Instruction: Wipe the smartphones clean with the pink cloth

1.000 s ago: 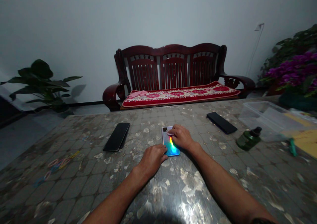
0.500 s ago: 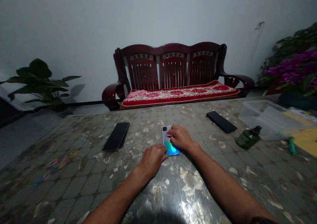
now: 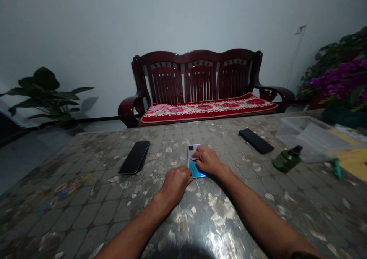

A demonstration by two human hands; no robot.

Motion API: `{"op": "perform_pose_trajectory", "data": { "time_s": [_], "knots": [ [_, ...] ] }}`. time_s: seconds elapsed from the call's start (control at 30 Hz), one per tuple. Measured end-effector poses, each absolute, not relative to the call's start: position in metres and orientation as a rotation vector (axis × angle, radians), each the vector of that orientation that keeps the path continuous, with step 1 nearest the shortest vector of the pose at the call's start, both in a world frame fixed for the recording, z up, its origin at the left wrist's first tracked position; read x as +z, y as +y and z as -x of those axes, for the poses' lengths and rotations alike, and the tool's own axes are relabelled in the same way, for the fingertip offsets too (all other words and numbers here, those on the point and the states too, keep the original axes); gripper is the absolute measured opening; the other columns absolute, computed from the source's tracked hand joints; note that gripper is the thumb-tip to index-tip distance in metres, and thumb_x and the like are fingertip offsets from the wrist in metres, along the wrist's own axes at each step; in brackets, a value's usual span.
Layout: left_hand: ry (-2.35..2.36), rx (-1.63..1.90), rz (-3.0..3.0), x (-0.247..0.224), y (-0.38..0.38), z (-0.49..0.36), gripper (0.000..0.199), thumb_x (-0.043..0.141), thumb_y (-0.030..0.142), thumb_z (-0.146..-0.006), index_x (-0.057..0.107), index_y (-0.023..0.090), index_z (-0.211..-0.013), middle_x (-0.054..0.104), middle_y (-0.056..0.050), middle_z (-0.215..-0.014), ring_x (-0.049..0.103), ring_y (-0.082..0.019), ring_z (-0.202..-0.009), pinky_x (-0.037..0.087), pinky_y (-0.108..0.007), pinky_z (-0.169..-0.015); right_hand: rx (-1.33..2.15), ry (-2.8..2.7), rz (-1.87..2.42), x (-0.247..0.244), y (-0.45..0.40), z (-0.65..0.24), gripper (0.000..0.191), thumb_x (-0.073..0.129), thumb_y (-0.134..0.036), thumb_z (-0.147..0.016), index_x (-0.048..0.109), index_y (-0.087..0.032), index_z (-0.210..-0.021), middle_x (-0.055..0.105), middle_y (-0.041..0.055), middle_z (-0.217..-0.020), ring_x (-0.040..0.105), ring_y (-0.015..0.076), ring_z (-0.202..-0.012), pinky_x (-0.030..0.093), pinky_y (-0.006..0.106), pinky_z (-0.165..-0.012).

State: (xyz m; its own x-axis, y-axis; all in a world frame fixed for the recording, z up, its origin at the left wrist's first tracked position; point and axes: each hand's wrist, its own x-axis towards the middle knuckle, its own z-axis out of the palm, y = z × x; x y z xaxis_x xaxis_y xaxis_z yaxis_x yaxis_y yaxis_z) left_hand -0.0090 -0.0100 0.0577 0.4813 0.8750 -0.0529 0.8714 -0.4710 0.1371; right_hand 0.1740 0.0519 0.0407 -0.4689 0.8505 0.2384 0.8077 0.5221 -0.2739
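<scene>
A shiny blue and lilac phone [image 3: 195, 169] lies back side up on the patterned table [image 3: 114, 213], its camera block at the far left corner. The fingers of my left hand [image 3: 177, 180] are closed on the phone's near left edge. Over the right part of the phone, my right hand [image 3: 208, 160] presses a small pale cloth or pad [image 3: 194, 158] against the back with bunched fingers. Part of the phone's right side is hidden under that hand.
A black phone [image 3: 134, 157] lies to the left, another [image 3: 256, 141] to the right. Further right are a green bottle [image 3: 286, 159], a clear plastic box [image 3: 304, 136] and a green tube [image 3: 337, 168]. Coloured bands [image 3: 70, 188] lie at the left. A wooden bench [image 3: 200, 75] stands behind.
My right hand has shifted slightly on the phone's back with the pale piece. The rainbow glare on the phone has faded to blue. My left hand stays at the near left edge.
</scene>
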Motion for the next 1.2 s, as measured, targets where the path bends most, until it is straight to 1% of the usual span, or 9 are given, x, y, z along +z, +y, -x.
{"op": "perform_pose_trajectory", "data": {
  "time_s": [0.1,0.27,0.5,0.6,0.77,0.9,1.0,1.07,1.2],
  "knots": [
    [1.549,0.03,-2.578,0.0587,-0.0096,0.0092,0.013,0.063,0.029,-0.093,0.07,0.018,-0.093,0.073,-0.008,-0.098,0.069,-0.025,-0.095,0.049,-0.031,-0.08,0.169,-2.467,1.337,0.0416,0.0504,-0.1744,0.034,0.053,-0.014,-0.081,0.079,-0.024,-0.101,0.067,0.0064,-0.094,0.06,0.0208,-0.094,0.042,0.029,-0.081],
    [1.546,0.054,-2.591,0.0569,-0.009,0.01,0.013,0.063,0.03,-0.093,0.07,0.019,-0.095,0.073,-0.007,-0.098,0.069,-0.025,-0.094,0.049,-0.032,-0.079,0.231,-2.572,1.196,0.0422,0.0476,-0.1726,0.028,0.055,-0.017,-0.081,0.08,-0.023,-0.094,0.067,0.0052,-0.089,0.06,0.0199,-0.086,0.042,0.029,-0.081],
    [1.571,0.037,-2.588,0.0532,-0.0081,0.0106,0.014,0.063,0.032,-0.093,0.07,0.019,-0.094,0.073,-0.008,-0.098,0.069,-0.025,-0.093,0.048,-0.031,-0.078,0.134,-2.392,1.471,0.0394,0.0525,-0.1729,0.033,0.053,-0.015,-0.083,0.077,-0.023,-0.103,0.067,0.0075,-0.098,0.059,0.0213,-0.095,0.041,0.03,-0.081],
    [1.578,0.033,-2.584,0.0537,-0.0075,0.0104,0.015,0.064,0.033,-0.093,0.071,0.02,-0.095,0.073,-0.007,-0.099,0.069,-0.025,-0.093,0.048,-0.031,-0.078,0.166,-2.459,1.352,0.0413,0.0511,-0.1745,0.033,0.054,-0.013,-0.08,0.078,-0.023,-0.099,0.067,0.0067,-0.095,0.059,0.021,-0.092,0.041,0.03,-0.081],
    [1.584,0.029,-2.58,0.0542,-0.006,0.0116,0.015,0.064,0.034,-0.092,0.071,0.021,-0.096,0.074,-0.006,-0.099,0.07,-0.025,-0.095,0.047,-0.03,-0.078,0.265,-2.584,1.14,0.0431,0.0465,-0.1749,0.031,0.057,-0.013,-0.075,0.08,-0.022,-0.092,0.066,0.0047,-0.085,0.059,0.0191,-0.082,0.041,0.029,-0.077],
    [1.616,0.02,-2.573,0.0552,-0.0041,0.0136,0.014,0.062,0.03,-0.094,0.072,0.021,-0.096,0.074,-0.006,-0.1,0.069,-0.024,-0.096,0.047,-0.03,-0.079,0.188,-2.436,1.335,0.0393,0.0496,-0.1763,0.031,0.055,-0.014,-0.08,0.079,-0.023,-0.097,0.067,0.0059,-0.091,0.06,0.0202,-0.088,0.041,0.03,-0.079],
    [1.648,0.026,-2.565,0.0558,-0.0021,0.0163,0.015,0.06,0.029,-0.094,0.072,0.022,-0.097,0.074,-0.007,-0.101,0.069,-0.025,-0.097,0.048,-0.03,-0.079,0.133,-2.34,1.463,0.0367,0.0524,-0.1779,0.033,0.054,-0.014,-0.081,0.078,-0.023,-0.102,0.067,0.0071,-0.094,0.06,0.0207,-0.09,0.041,0.03,-0.079],
    [1.655,0.024,-2.562,0.056,-0.001,0.0176,0.015,0.059,0.03,-0.094,0.072,0.022,-0.097,0.074,-0.007,-0.101,0.069,-0.025,-0.097,0.048,-0.031,-0.078,0.148,-2.374,1.404,0.0358,0.0519,-0.1782,0.033,0.055,-0.013,-0.08,0.079,-0.023,-0.1,0.067,0.0065,-0.092,0.06,0.0204,-0.088,0.041,0.03,-0.079],
    [1.678,-0.015,-2.548,0.0564,-0.0003,0.0172,0.017,0.059,0.031,-0.095,0.072,0.021,-0.098,0.073,-0.008,-0.101,0.069,-0.025,-0.096,0.048,-0.03,-0.079,0.236,-2.529,1.131,0.0353,0.0462,-0.1765,0.03,0.057,-0.013,-0.076,0.08,-0.024,-0.093,0.066,0.0039,-0.086,0.06,0.0189,-0.082,0.042,0.029,-0.077]
  ]
}}
